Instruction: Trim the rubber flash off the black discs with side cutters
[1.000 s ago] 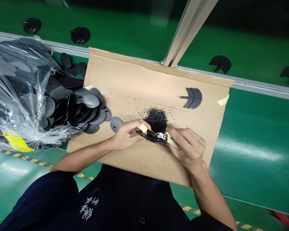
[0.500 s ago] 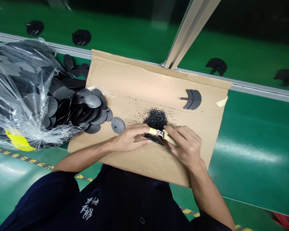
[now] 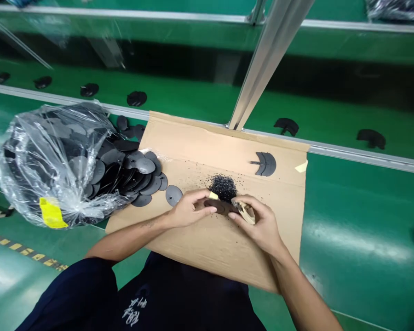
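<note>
My left hand (image 3: 189,208) pinches the left end of a dark, thin, rounded plastic piece (image 3: 221,207) between thumb and index finger; a pale yellow wrap covers that index fingertip. My right hand (image 3: 260,223) is closed around a small pair of nippers (image 3: 245,212) with cream handles, and its thumb touches the right end of the same piece. Just beyond the fingers lies a pile of small black clippings (image 3: 223,187). Both hands are over a cardboard sheet (image 3: 196,248). A single black disc (image 3: 174,195) lies left of my left hand.
A clear plastic bag (image 3: 17,184) spills many black discs (image 3: 148,166) at the left. A black fan-shaped part (image 3: 265,164) rests on the cardboard's far right. A metal post (image 3: 258,69) rises behind the sheet, and more black parts lie on the green surface beyond.
The nippers have moved away from the piece and turned back in my right hand, whose thumb now touches the piece. The piece is tilted to show more of its face. The view has tipped upward.
</note>
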### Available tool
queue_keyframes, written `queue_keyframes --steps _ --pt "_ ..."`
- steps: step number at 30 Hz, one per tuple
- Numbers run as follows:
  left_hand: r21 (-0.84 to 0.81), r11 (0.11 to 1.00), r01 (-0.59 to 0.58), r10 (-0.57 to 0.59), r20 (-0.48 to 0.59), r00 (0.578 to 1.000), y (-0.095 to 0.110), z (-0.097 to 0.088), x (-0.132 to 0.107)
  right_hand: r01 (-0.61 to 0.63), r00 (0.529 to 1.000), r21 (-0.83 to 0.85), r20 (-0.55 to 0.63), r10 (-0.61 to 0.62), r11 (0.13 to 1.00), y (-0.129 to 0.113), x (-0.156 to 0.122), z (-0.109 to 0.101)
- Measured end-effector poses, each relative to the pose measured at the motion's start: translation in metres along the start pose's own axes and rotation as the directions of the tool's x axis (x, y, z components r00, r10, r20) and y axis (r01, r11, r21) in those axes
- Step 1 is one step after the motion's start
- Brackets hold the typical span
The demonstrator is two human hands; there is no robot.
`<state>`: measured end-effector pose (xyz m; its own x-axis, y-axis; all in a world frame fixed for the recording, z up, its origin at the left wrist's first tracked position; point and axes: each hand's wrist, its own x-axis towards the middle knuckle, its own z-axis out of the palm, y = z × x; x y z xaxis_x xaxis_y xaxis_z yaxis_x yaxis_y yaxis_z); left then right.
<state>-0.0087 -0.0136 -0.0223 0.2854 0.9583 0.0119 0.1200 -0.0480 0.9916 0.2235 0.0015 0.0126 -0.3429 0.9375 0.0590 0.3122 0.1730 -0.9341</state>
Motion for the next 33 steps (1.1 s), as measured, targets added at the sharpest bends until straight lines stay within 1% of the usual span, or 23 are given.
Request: queue_keyframes --steps 2,4,6,7,9,10,12,13,15,17,18,19,21,23,24,26,28,30,32,33 --pt "-0.009 1.0 -0.017 0.017 0.031 0.999 0.003 0.001 0.002 0.051 0.999 -0.014 -0.006 -0.051 0.999 -0.002 0.001 0.003" --pt "0.0 0.999 -0.045 0.045 0.067 0.997 0.008 0.0 0.008 0.13 0.991 -0.052 -0.029 -0.132 0.99 -0.004 0.002 0.003" --pt "0.047 0.998 -0.044 0.038 0.13 0.991 0.015 -0.004 0.018 0.23 0.971 -0.081 -0.046 -0.234 0.97 -0.005 0.005 0.0" --pt "0.083 0.996 -0.034 0.019 0.179 0.984 0.02 -0.007 0.023 0.28 0.957 -0.09 -0.045 -0.285 0.956 -0.005 0.006 -0.002" --pt "0.21 0.976 -0.049 -0.016 0.298 0.954 0.032 -0.013 0.035 0.355 0.932 -0.107 -0.033 -0.36 0.929 -0.003 0.007 -0.006" --pt "0.297 0.951 -0.09 -0.021 0.349 0.937 0.04 -0.017 0.041 0.369 0.926 -0.122 -0.03 -0.375 0.921 -0.001 0.007 -0.008" --pt "0.441 0.877 -0.193 -0.01 0.418 0.908 0.056 -0.027 0.054 0.352 0.93 -0.175 -0.047 -0.365 0.919 0.003 0.007 -0.014" --pt "0.491 0.839 -0.235 0.003 0.427 0.904 0.065 -0.034 0.062 0.324 0.937 -0.21 -0.066 -0.344 0.923 0.006 0.008 -0.017" --pt "0.556 0.787 -0.267 0.032 0.396 0.918 0.079 -0.052 0.083 0.259 0.949 -0.277 -0.105 -0.297 0.926 0.012 0.009 -0.026" --pt "0.637 0.73 -0.248 0.044 0.318 0.947 0.088 -0.073 0.112 0.225 0.953 -0.336 -0.118 -0.278 0.915 0.019 0.011 -0.035" --pt "0.698 0.684 -0.21 0.043 0.249 0.967 0.091 -0.083 0.128 0.224 0.953 -0.371 -0.11 -0.283 0.901 0.022 0.012 -0.04" --pt "0.754 0.637 -0.16 0.044 0.172 0.984 0.092 -0.092 0.145 0.229 0.952 -0.415 -0.094 -0.292 0.88 0.025 0.012 -0.044" --pt "0.814 0.573 -0.093 0.056 0.075 0.996 0.09 -0.106 0.177 0.241 0.95 -0.524 -0.043 -0.308 0.817 0.031 0.013 -0.049" --pt "0.853 0.522 -0.023 0.054 -0.006 0.999 0.085 -0.114 0.201 0.226 0.954 -0.638 -0.007 -0.299 0.736 0.037 0.012 -0.05" --pt "0.866 0.499 0.013 0.043 -0.04 0.998 0.081 -0.117 0.209 0.207 0.957 -0.685 -0.005 -0.289 0.698 0.039 0.011 -0.05" --pt "0.885 0.459 0.078 0.007 -0.091 0.996 0.074 -0.12 0.218 0.162 0.963 -0.746 -0.023 -0.269 0.646 0.042 0.008 -0.048" --pt "0.899 0.42 0.128 -0.029 -0.128 0.991 0.069 -0.123 0.22 0.131 0.965 -0.765 -0.046 -0.256 0.631 0.043 0.006 -0.044" --pt "0.911 0.383 0.151 -0.052 -0.142 0.989 0.07 -0.126 0.216 0.114 0.967 -0.774 -0.057 -0.248 0.622 0.042 0.004 -0.04" --pt "0.925 0.361 0.119 -0.075 -0.098 0.992 0.077 -0.126 0.211 0.09 0.97 -0.787 -0.07 -0.234 0.611 0.041 0.003 -0.036" --pt "0.929 0.362 0.077 -0.094 -0.046 0.994 0.083 -0.124 0.208 0.076 0.971 -0.791 -0.079 -0.224 0.607 0.041 0.003 -0.034"
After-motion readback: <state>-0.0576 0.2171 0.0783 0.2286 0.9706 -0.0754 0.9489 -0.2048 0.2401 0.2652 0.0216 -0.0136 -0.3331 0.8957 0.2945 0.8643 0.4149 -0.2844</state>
